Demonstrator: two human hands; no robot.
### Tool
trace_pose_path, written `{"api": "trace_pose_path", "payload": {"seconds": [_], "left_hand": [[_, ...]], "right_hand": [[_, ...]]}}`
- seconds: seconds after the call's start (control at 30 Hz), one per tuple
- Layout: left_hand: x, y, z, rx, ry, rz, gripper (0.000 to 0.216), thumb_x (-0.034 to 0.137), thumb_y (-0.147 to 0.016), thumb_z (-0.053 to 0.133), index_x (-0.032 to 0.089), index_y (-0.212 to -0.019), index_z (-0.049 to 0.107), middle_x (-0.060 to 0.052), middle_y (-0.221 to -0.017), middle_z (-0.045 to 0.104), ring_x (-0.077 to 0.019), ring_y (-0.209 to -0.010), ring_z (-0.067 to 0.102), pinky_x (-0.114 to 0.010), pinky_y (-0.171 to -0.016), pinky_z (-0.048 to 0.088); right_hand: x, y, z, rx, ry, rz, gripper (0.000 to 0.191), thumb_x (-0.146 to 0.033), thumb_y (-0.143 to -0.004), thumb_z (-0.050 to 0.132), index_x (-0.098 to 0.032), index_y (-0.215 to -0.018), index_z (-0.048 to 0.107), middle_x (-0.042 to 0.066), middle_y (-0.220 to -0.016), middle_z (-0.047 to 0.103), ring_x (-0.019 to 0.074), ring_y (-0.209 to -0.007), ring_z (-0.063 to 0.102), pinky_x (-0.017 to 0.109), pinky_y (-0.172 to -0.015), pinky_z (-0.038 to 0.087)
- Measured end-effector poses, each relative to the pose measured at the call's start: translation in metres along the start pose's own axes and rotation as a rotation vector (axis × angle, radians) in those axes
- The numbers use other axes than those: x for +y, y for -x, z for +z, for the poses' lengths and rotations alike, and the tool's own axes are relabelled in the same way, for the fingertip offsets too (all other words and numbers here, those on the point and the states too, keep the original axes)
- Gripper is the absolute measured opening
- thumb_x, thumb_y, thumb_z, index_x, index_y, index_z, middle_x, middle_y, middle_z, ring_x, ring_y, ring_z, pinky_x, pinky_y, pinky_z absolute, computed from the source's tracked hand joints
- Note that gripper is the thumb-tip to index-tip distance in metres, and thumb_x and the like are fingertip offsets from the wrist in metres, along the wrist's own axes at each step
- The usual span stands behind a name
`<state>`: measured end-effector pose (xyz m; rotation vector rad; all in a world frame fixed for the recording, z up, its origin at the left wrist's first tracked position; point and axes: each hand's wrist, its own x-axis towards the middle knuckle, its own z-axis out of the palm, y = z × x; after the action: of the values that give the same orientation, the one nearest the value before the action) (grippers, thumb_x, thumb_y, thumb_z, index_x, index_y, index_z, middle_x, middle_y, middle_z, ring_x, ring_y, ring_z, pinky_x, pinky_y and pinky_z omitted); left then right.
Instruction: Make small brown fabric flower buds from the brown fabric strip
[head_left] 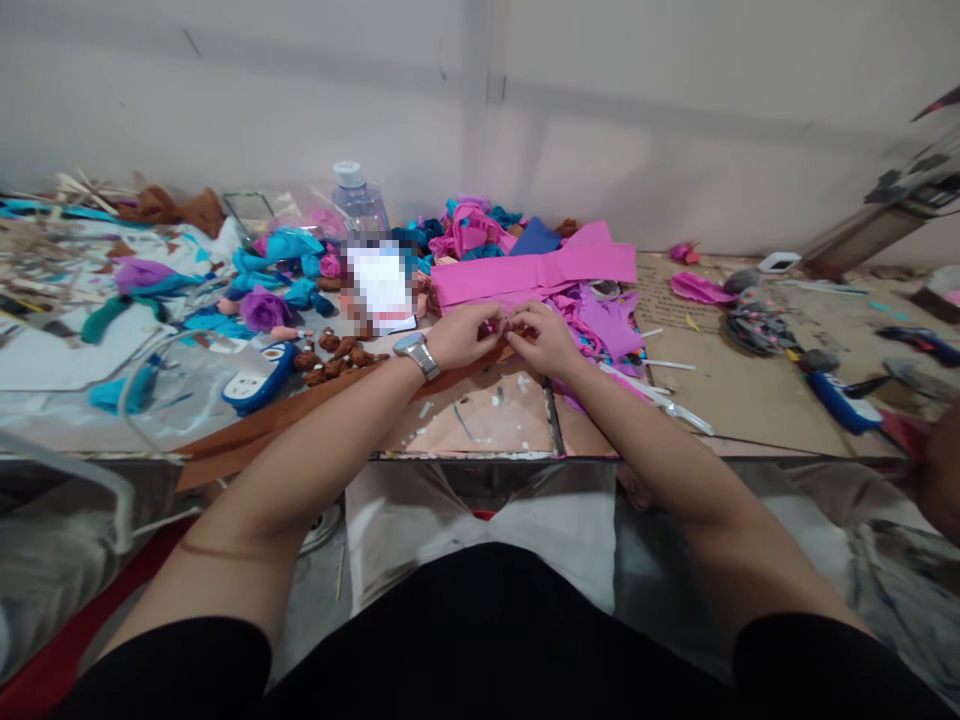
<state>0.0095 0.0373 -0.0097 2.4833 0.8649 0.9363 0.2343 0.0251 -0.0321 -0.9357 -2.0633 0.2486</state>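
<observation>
Beneath both hands (466, 336) (543, 338), brown strip (319, 406) slanting left.

Your brown strip (281, 425) looks matt and papery; your bottle (365, 207), toward eleven o'clock, glossy, clear plastic.

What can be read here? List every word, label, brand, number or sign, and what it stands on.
No text can be read.
Flat brown cardboard sheet: rows of dark print, too blurred.
Bright white rectangular screen: pixelated, unreadable.
Silver metal wristwatch: dial too small to read.
</observation>
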Motion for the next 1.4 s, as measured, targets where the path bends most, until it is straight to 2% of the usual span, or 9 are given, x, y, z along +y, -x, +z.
{"api": "trace_pose_path", "payload": {"seconds": [0.3,0.67,0.87,1.03,1.4], "left_hand": [[0.0032,0.0,0.0007,-0.012,-0.001,0.005,0.005,0.018,-0.089,0.061,0.019,-0.092,0.064,-0.004,-0.086,0.072,-0.0181,-0.073,0.061,-0.031,-0.073,0.045],[0.0015,-0.0009,0.0012,-0.001,-0.022,0.03,0.01,0.012,-0.085,0.059,0.02,-0.09,0.064,-0.004,-0.086,0.071,-0.0192,-0.075,0.06,-0.031,-0.074,0.045],[0.0002,-0.0005,-0.001,-0.026,-0.055,0.025,0.011,0.011,-0.086,0.059,0.02,-0.09,0.064,-0.005,-0.086,0.071,-0.0203,-0.077,0.062,-0.032,-0.075,0.045],[0.0005,-0.0015,-0.0013,-0.036,-0.047,0.042,0.013,0.01,-0.085,0.059,0.02,-0.09,0.065,-0.004,-0.085,0.071,-0.0203,-0.077,0.062,-0.032,-0.074,0.045],[0.0035,-0.0012,-0.0013,-0.042,-0.039,0.045,0.013,0.01,-0.086,0.059,0.021,-0.09,0.067,-0.004,-0.089,0.073,-0.0208,-0.082,0.064,-0.032,-0.077,0.046]], "right_hand": [[-0.0027,-0.0003,-0.0001,0.008,-0.024,0.045,0.004,-0.023,-0.088,0.068,-0.023,-0.087,0.071,0.008,-0.1,0.074,0.0263,-0.096,0.067,0.043,-0.088,0.054],[-0.0003,-0.0008,0.0007,-0.075,-0.033,0.003,0.008,-0.022,-0.095,0.06,-0.024,-0.095,0.067,0.009,-0.106,0.07,0.0285,-0.103,0.064,0.046,-0.096,0.052],[0.0019,0.0001,0.0019,-0.039,-0.013,0.03,0.006,-0.023,-0.093,0.065,-0.023,-0.096,0.07,0.01,-0.11,0.07,0.029,-0.103,0.064,0.047,-0.096,0.052],[0.0016,-0.0001,0.0008,-0.077,-0.02,0.018,0.008,-0.022,-0.094,0.063,-0.024,-0.096,0.07,0.01,-0.112,0.07,0.0297,-0.107,0.064,0.05,-0.1,0.052],[0.0012,-0.0013,-0.0004,-0.121,-0.052,0.008,0.011,-0.019,-0.094,0.057,-0.024,-0.093,0.067,0.011,-0.114,0.069,0.0283,-0.108,0.063,0.049,-0.1,0.053]]}}
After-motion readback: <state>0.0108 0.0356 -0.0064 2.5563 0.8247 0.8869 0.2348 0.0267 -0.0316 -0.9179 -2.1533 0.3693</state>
